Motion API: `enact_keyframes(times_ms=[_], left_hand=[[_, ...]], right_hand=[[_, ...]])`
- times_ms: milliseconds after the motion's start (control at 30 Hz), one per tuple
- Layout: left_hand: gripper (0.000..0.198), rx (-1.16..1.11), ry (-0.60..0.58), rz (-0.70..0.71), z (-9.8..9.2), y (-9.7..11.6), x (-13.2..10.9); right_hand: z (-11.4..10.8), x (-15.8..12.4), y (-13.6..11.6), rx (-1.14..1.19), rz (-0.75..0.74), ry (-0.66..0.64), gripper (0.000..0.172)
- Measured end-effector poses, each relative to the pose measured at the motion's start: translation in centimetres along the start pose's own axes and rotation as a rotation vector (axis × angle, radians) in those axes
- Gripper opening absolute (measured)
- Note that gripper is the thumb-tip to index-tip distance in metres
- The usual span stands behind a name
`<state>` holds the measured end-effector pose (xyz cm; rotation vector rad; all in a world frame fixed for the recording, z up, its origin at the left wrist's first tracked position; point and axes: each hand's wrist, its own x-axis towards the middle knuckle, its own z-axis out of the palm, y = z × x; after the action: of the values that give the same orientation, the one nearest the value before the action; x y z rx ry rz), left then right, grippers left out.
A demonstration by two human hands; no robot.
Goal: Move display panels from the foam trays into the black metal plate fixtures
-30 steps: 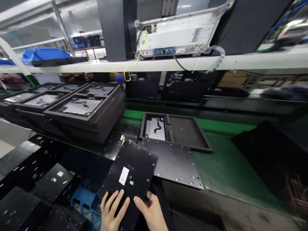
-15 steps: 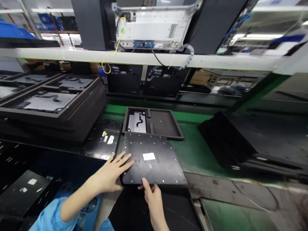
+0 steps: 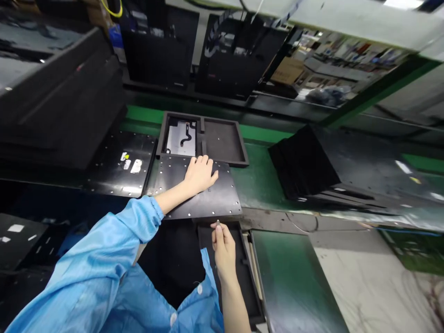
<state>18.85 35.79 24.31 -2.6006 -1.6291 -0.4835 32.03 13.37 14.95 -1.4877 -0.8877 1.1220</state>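
Note:
My left hand (image 3: 200, 175) lies palm-down across a flat black panel (image 3: 211, 203) with small bright dots along its edges, fingers outstretched. Just off the panel's near edge is my right hand (image 3: 224, 247), its thumb and fingers pinched together. A tiny shiny bit shows at those fingertips, too small to name. Behind the panel sits a dark foam tray (image 3: 244, 155) with two compartments. The left one contains a silvery flat part (image 3: 175, 138) with a curved black ribbon cable. The right one shows its bare floor.
Another black panel (image 3: 114, 180) with white labels lies to the left, beside a tall foam stack (image 3: 69, 111). To the right stands a stack of black panels (image 3: 360, 162). A dark tray (image 3: 244, 277) and a green board (image 3: 291, 277) are nearer me.
The view has tilted down and shifted. My left hand has moved from the panel's left edge onto its middle. My right hand has left the near edge and now pinches beside it.

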Motion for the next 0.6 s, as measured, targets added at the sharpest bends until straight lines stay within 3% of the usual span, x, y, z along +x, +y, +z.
enact_keyframes(times_ms=[233, 600], left_hand=[[0.052, -0.011, -0.012, 0.050, 0.5, -0.2, -0.2], [0.049, -0.018, -0.048, 0.055, 0.2, 0.2, 0.1]], right_hand=[[-1.3, 1.8, -1.4, 0.066, 0.020, 0.009, 0.047], [-1.8, 1.7, -2.7, 0.143, 0.135, -0.033, 0.046]])
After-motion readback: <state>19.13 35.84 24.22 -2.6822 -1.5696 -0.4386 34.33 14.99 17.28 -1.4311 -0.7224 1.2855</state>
